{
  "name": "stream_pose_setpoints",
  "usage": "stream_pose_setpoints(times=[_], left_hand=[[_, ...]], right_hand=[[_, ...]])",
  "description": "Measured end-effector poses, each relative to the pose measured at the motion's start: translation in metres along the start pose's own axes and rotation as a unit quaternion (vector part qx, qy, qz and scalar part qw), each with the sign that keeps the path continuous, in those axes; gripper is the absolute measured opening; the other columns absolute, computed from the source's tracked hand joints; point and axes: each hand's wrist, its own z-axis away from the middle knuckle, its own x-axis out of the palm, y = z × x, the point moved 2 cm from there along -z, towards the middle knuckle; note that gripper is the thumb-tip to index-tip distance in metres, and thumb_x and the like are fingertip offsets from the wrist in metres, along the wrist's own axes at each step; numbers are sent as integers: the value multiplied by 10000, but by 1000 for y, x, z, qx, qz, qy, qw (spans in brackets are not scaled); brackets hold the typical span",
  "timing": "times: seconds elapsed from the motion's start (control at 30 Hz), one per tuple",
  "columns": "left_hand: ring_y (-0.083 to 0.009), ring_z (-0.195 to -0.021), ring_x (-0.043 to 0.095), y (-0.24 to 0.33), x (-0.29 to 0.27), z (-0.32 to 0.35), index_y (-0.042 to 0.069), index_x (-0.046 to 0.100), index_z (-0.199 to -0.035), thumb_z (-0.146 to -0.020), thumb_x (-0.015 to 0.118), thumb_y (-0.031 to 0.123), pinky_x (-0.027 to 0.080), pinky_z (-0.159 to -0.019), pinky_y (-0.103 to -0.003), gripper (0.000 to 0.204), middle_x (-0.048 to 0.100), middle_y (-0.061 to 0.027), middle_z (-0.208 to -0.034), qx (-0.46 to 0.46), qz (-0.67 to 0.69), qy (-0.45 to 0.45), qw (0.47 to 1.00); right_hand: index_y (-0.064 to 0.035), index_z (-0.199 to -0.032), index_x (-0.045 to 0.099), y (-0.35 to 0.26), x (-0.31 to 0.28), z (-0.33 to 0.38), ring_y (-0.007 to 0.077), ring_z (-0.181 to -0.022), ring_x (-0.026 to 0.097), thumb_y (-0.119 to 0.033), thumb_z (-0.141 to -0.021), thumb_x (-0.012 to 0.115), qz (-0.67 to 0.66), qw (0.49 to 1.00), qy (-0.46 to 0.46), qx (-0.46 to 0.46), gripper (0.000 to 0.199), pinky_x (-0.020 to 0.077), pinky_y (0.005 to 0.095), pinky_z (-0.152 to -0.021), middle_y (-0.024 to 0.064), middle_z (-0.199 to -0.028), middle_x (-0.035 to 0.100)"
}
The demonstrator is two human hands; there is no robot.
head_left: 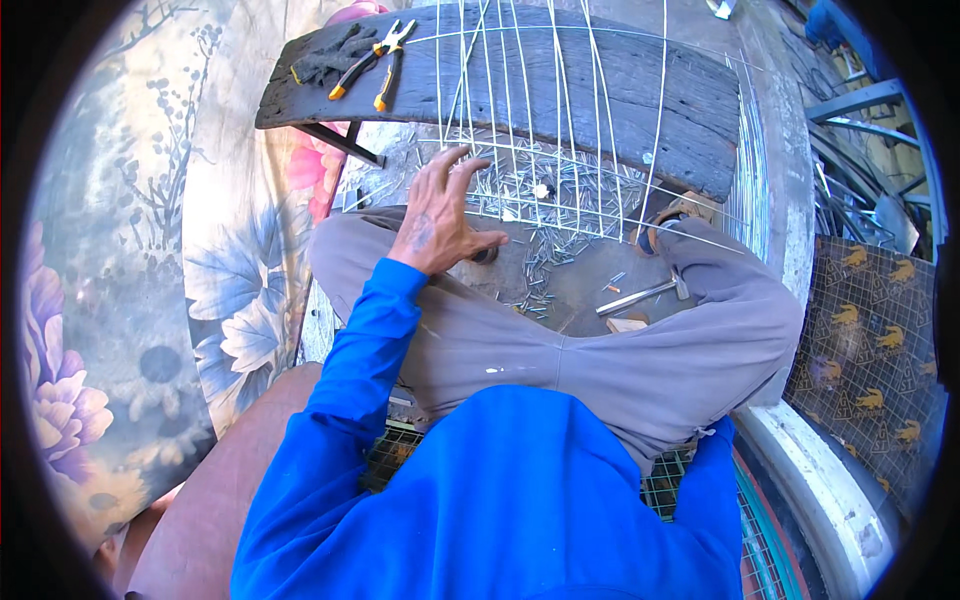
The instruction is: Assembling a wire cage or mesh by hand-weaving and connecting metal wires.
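The left hand (440,215) has its fingers (455,165) spread wide and reaching far, their tips at the near edge of the wire frame (545,150); they close on nothing, and whether they press a wire or only hover over it cannot be told. The thumb points right, toward the scattered nails (545,245) on the ground between the knees. The right hand is out of sight, only its blue sleeve showing at the near right.

The wire frame lies over the dark wooden plank (600,80) and runs down toward the person's lap: thin pale rods set side by side, crossed by a few horizontal ones, open and cage-like. It looks light and springy, likely to flex and shift when pushed, with cut ends that could prick. A crossing of two rods seems the firmest place to take hold.

A hammer (645,293) lies just right of the nails. On the plank's far left rest orange-handled pliers (375,65) beside a dark glove (335,55). A floral cloth (230,290) covers the left.
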Motion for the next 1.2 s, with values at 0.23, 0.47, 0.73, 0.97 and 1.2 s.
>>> stream_pose_setpoints(times=[0.23, 0.47, 0.73, 0.97, 1.2], left_hand=[[-424, -1534, 214, -8, 17, -19, 171, 259, -1598, -647, 870, 647, 163, -1217, -684, 1227, 257, -207, -1618, -3, -78, -60, 995], [-473, -1527, 186, -5, 13, -18, 140, 215, -1614, -617, 852, 703, 147, -1214, -687, 1310, 232, -275, -1609, -43, -128, -64, 989], [-467, -1526, 212, -23, 33, -20, 138, 165, -1632, -661, 885, 569, 161, -1211, -682, 1284, 272, -283, -1595, 2, -117, -67, 991], [-450, -1511, 266, -33, 31, -15, 88, 231, -1606, -687, 858, 483, 196, -1231, -618, 1181, 354, -283, -1552, 45, -85, -16, 995], [-440, -1342, 419, -38, 33, -29, 53, 405, -1500, -703, 812, 355, 267, -1213, -591, 944, 475, -241, -1370, 104, -83, 62, 989]], right_hand=[[18, -1288, 651, 10, 11, -28, 270, -1192, 618, -211, -1058, 563, -48, 998, -18, 34, 336, 443, 371, -1059, 189, -1244, 681], [-5, -1322, 653, -192, -18, -76, 223, -1069, 672, -259, -1064, 557, 47, 999, 2, -23, 375, 514, 356, -952, 150, -1220, 709], [-64, -1412, 558, -533, 153, 67, 312, -1212, 600, -381, -843, 818, 3, 837, -294, -460, 701, 455, 421, -1066, 122, -1307, 633], [-71, -1561, 353, -545, 241, 125, 323, -1419, 391, -467, -749, 853, 200, 810, -259, -487, 1032, 282, 609, -1187, 133, -1532, 414], [-51, -1532, 390, -545, 258, 118, 318, -1356, 423, -396, -785, 753, 200, 817, -189, -507, 899, 301, 600, -1138, 151, -1424, 467]])
